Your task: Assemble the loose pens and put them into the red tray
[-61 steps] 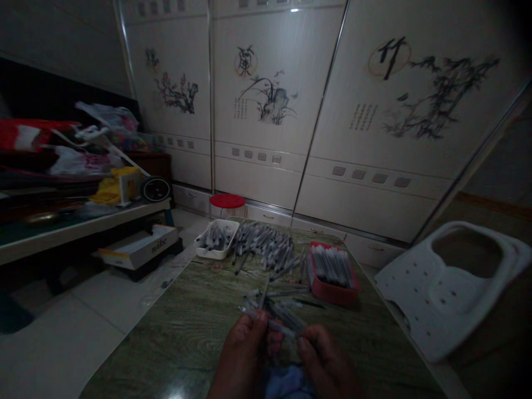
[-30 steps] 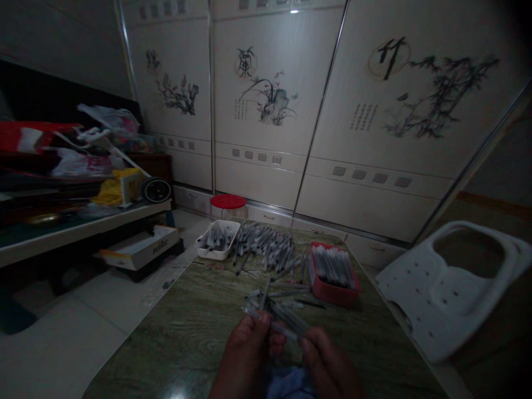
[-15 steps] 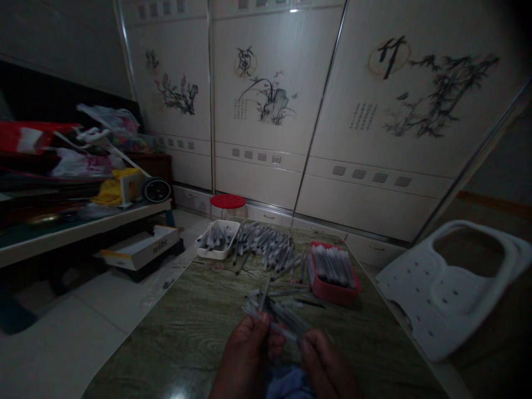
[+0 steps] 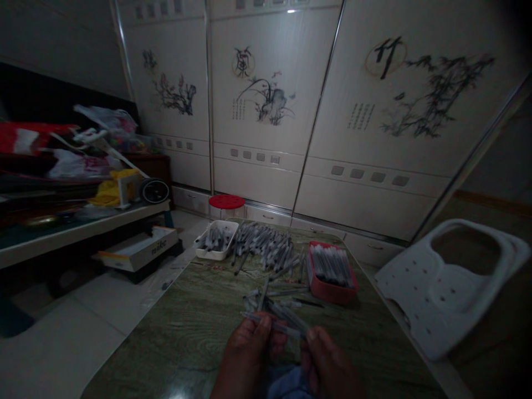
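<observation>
Near the front of the table, my left hand (image 4: 249,349) is closed around a clear pen (image 4: 285,328), pinching it between thumb and fingers. The pen points right, and its other end sits in the closed fingers of my right hand (image 4: 328,357). Just beyond both hands lies a small loose heap of pens (image 4: 293,316), partly hidden by my fingers. Farther back spreads a large pile of grey, clear-barrelled pens (image 4: 266,246). A red plastic basket (image 4: 334,292) at the right holds upright rows of pens. More pens fill a white tray (image 4: 214,255) at the back left.
The table (image 4: 178,332) has a green, wood-like surface. A white plastic chair (image 4: 432,310) stands to its right, a red stool (image 4: 226,201) behind it. On the left, a cluttered bench (image 4: 124,219) stands over an open cardboard box (image 4: 141,249). Sliding doors close off the back.
My right hand has moved slightly up, and the pen between my hands lies a little flatter. The containers and the pile stay where they were; the view has shifted slightly.
</observation>
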`<act>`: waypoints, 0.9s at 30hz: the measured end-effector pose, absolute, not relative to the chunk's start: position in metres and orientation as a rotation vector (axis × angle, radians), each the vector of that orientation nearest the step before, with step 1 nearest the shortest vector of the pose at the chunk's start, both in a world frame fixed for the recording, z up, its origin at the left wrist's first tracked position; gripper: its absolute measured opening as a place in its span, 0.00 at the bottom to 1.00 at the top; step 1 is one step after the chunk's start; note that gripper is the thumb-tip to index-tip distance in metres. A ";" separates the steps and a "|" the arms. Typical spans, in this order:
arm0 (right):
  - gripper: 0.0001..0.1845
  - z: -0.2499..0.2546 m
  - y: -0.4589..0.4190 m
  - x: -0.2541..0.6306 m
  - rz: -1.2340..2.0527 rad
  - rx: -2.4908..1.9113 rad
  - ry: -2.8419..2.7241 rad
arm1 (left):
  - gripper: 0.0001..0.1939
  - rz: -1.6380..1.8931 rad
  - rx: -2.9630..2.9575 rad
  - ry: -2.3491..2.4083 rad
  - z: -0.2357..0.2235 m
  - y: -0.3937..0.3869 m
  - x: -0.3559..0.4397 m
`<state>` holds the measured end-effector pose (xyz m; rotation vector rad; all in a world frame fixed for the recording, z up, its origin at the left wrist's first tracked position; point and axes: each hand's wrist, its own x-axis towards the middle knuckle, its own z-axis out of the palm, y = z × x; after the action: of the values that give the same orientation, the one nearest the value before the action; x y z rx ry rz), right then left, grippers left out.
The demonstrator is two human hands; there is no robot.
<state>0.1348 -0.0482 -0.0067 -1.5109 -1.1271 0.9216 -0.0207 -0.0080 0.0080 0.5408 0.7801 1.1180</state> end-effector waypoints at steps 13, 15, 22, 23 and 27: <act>0.30 0.017 -0.050 0.177 1.004 -1.561 -0.812 | 0.20 1.286 0.582 0.974 0.023 0.008 -0.048; 0.28 0.013 -0.050 0.190 1.010 -1.581 -0.785 | 0.18 1.331 0.614 1.053 0.027 0.012 -0.056; 0.26 0.009 -0.055 0.219 0.944 -1.551 -0.762 | 0.10 1.336 1.357 1.310 0.018 0.013 -0.055; 0.26 0.010 -0.056 0.220 0.949 -1.541 -0.752 | 0.10 1.270 1.547 1.341 0.015 0.012 -0.052; 0.26 0.014 -0.057 0.219 0.919 -1.541 -0.681 | 0.14 0.932 2.079 1.494 0.009 0.009 -0.039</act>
<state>0.2194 -0.0567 0.0140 -1.5406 -0.6806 0.9191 -0.0390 0.0094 0.0087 2.0787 1.4941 0.9321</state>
